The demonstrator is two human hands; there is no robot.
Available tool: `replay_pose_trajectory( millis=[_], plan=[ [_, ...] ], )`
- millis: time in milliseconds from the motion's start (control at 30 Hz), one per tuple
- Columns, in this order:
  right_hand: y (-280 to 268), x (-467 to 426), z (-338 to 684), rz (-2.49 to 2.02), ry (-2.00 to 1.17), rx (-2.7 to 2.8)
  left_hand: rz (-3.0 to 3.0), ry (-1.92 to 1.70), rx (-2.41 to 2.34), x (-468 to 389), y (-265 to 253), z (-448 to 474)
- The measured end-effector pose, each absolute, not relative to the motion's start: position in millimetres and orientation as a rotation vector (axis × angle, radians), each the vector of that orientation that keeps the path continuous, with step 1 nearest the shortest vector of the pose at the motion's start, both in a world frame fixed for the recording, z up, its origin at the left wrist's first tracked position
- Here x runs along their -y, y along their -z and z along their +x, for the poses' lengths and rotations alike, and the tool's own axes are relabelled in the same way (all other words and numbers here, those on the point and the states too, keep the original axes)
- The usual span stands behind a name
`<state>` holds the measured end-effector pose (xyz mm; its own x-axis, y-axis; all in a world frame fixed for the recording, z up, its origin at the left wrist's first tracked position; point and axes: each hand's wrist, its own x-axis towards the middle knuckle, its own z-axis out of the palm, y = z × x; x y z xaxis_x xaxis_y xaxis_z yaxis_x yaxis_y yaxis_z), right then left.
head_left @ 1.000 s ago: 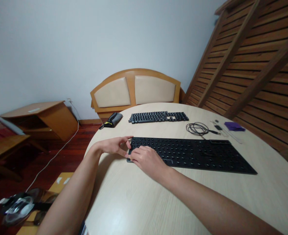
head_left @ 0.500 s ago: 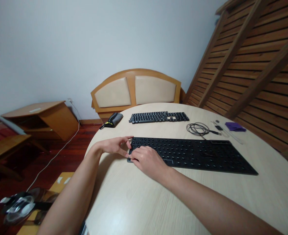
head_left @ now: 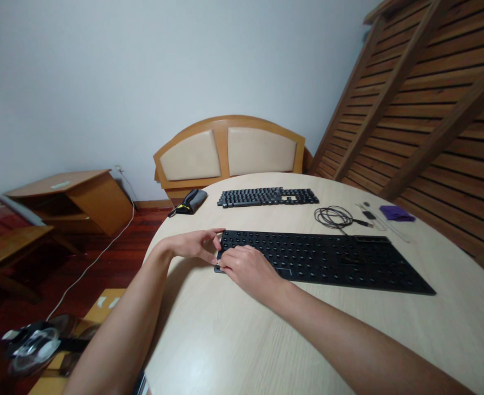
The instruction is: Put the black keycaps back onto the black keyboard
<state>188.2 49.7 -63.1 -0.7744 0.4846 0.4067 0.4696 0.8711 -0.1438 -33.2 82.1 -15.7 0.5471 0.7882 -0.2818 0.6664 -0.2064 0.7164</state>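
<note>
A black keyboard (head_left: 324, 258) with its keycaps off lies flat across the table before me, bare switches showing. At its left end my left hand (head_left: 192, 245) has fingers curled on the upper corner, and its thumb reaches down along the short edge. My right hand (head_left: 248, 266) rests over the lower left part of the board with fingers bent and pressed together. Both hands' fingertips meet near that left edge. Whatever the right fingertips pinch is hidden or too small to name. Black keycaps (head_left: 252, 196) stand in keyboard order farther back.
A coiled black cable (head_left: 334, 216) runs from the keyboard's back edge. Small tools (head_left: 383, 222) and a purple cloth (head_left: 397, 213) lie on the right. A dark pouch (head_left: 192, 202) sits at the back left. The round table (head_left: 225, 340) has a headboard (head_left: 229, 148) behind it.
Both hands stay at the keyboard's left end in nearly the same pose. The view has shifted very slightly; nothing else visibly differs.
</note>
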Motion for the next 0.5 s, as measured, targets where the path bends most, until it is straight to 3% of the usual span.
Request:
replay_pose_trajectory(
  millis=[500],
  plan=[
    [70.0, -51.7, 193.9, -0.662, -0.388, 2.418, 1.947, -0.163, -1.134, -83.2, 19.1, -36.3]
  ],
)
